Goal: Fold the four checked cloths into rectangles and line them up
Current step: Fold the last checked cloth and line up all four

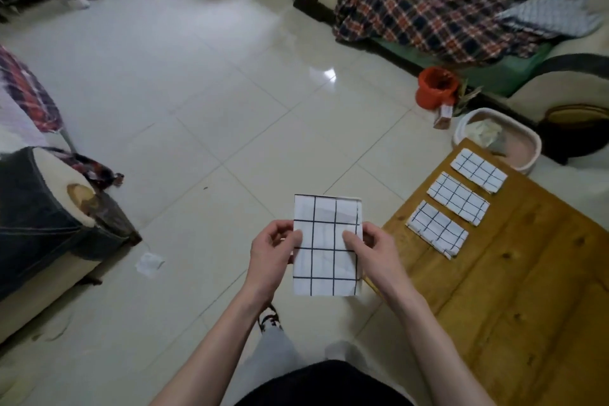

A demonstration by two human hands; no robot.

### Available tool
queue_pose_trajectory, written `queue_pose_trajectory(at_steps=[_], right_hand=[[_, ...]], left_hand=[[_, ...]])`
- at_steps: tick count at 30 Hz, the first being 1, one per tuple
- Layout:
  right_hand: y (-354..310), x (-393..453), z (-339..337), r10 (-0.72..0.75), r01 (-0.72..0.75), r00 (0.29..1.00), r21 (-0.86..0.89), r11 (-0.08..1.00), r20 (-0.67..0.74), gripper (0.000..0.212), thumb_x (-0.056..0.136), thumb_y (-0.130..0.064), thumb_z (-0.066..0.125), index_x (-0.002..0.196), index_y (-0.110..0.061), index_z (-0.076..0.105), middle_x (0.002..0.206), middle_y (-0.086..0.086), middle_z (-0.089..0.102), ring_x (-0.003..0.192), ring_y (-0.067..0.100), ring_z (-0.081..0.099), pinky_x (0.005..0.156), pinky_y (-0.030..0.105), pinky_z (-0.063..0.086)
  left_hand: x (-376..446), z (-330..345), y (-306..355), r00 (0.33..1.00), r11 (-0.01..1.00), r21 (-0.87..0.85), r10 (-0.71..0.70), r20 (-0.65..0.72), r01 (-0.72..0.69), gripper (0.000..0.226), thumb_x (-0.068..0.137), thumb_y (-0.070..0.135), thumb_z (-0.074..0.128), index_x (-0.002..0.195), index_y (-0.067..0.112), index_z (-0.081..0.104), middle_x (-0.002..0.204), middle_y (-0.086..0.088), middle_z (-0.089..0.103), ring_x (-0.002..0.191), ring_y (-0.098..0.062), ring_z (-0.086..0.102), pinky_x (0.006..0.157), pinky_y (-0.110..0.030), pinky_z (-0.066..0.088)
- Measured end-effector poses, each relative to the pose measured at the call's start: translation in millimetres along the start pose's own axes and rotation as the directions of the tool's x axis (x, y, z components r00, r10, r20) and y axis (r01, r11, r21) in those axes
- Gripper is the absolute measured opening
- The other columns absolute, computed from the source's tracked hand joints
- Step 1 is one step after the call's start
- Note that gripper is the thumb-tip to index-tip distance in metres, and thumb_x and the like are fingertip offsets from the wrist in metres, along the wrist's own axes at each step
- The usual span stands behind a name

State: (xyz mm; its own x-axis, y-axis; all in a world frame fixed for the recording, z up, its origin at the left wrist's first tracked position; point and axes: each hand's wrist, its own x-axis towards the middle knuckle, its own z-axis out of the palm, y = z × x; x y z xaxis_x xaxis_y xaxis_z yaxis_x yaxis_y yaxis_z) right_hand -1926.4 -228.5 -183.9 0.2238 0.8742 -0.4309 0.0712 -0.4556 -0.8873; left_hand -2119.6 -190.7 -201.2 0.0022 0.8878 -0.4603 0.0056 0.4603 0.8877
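White checked cloth [326, 245] at lower centre, pinched at its side edges by left hand [272, 249] and right hand [370, 249], folded flat for joining three cloths [456, 203] on desk [514, 290] at right.

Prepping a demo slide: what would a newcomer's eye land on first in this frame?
First, the folded checked cloth held up mid-air at centre, pinched by the left hand and right hand over the tiled floor. Next, three folded checked cloths lying in a row on the wooden table at right. Then the red plaid blanket heaped on the sofa at upper right.
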Motion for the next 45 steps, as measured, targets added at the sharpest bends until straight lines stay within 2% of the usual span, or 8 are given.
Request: queue_pose_trajectory(at_steps=[16,21,23,26,31,37,42,45], right_hand=[[-36.5,66.6,29.7,0.018,0.049,0.911,0.153,0.987,-0.411,0.039,0.090,-0.051,0.065,0.102,-0.013,0.068,0.105,0.022,0.070,0.101,0.048,0.064,0.085,0.069,0.054],[-35.1,98.3,13.0,0.075,0.041,0.870,0.223,0.974,-0.487,0.008,0.102,-0.029,0.064,0.102,-0.027,0.071,0.094,-0.010,0.075,0.098,0.009,0.069,0.091,0.031,0.057],[-30.3,114.9,3.2,0.120,0.033,0.850,0.278,0.960,-0.513,0.016,0.102,-0.030,0.065,0.116,-0.025,0.068,0.092,-0.017,0.070,0.103,-0.002,0.063,0.095,0.023,0.051],[-25.4,140.3,-12.7,0.176,0.033,0.811,0.343,0.939,-0.558,0.034,0.101,-0.036,0.066,0.129,-0.018,0.063,0.109,-0.026,0.060,0.125,0.008,0.054,0.107,0.033,0.045],[-34.5,165.2,-40.0,0.274,0.066,0.721,0.457,0.887,-0.637,0.045,0.098,-0.040,0.069,0.135,-0.015,0.062,0.136,-0.009,0.064,0.133,0.012,0.055,0.115,0.043,0.046],[-32.8,174.3,-65.9,0.323,0.099,0.638,0.491,0.866,-0.699,0.012,0.100,-0.026,0.067,0.108,-0.019,0.071,0.107,0.001,0.078,0.106,0.022,0.072,0.096,0.046,0.059],[-14.6,172.8,-71.5,0.400,0.135,0.487,0.520,0.844,-0.776,0.059,0.084,-0.052,0.068,0.111,0.000,0.057,0.118,0.036,0.057,0.110,0.059,0.053,0.088,0.074,0.047],[-27.1,162.1,-75.8,0.479,0.159,0.403,0.575,0.803,-0.780,0.027,0.094,-0.034,0.068,0.108,-0.011,0.067,0.111,0.026,0.069,0.108,0.051,0.061,0.090,0.068,0.052]], left_hand=[[139.3,10.5,71.3,0.907,0.986,0.161,-0.020,0.420,-0.053,0.028,0.085,0.003,0.062,0.110,0.011,0.072,0.110,-0.015,0.074,0.091,-0.014,0.069,0.075,-0.034,0.059],[180.9,48.0,85.1,0.865,0.976,0.210,-0.065,0.498,-0.048,0.029,0.092,-0.007,0.059,0.110,0.011,0.072,0.101,-0.007,0.073,0.088,-0.013,0.067,0.071,-0.029,0.058],[199.1,68.7,91.3,0.844,0.970,0.236,-0.083,0.530,-0.053,0.028,0.091,-0.004,0.061,0.111,0.012,0.072,0.101,-0.007,0.073,0.089,-0.013,0.067,0.071,-0.029,0.058],[222.7,99.4,104.1,0.807,0.954,0.294,-0.129,0.577,-0.057,0.026,0.090,0.004,0.061,0.112,0.013,0.072,0.112,-0.018,0.070,0.088,-0.017,0.068,0.071,-0.030,0.059],[248.0,150.6,124.3,0.752,0.914,0.393,-0.192,0.631,-0.097,0.019,0.093,0.009,0.060,0.107,0.011,0.072,0.112,-0.024,0.069,0.082,-0.016,0.070,0.070,-0.030,0.058],[274.6,213.2,126.5,0.663,0.847,0.488,-0.244,0.708,-0.210,0.019,0.095,0.006,0.059,0.107,0.012,0.072,0.108,-0.016,0.073,0.090,-0.019,0.068,0.073,-0.032,0.060],[276.5,259.2,122.8,0.561,0.807,0.516,-0.296,0.773,-0.285,0.017,0.097,0.003,0.058,0.107,0.008,0.072,0.108,-0.012,0.075,0.093,-0.021,0.069,0.074,-0.033,0.062],[274.7,284.7,116.8,0.484,0.781,0.530,-0.342,0.805,-0.330,0.016,0.097,0.003,0.059,0.105,0.007,0.072,0.108,-0.014,0.074,0.092,-0.022,0.070,0.073,-0.033,0.062]])
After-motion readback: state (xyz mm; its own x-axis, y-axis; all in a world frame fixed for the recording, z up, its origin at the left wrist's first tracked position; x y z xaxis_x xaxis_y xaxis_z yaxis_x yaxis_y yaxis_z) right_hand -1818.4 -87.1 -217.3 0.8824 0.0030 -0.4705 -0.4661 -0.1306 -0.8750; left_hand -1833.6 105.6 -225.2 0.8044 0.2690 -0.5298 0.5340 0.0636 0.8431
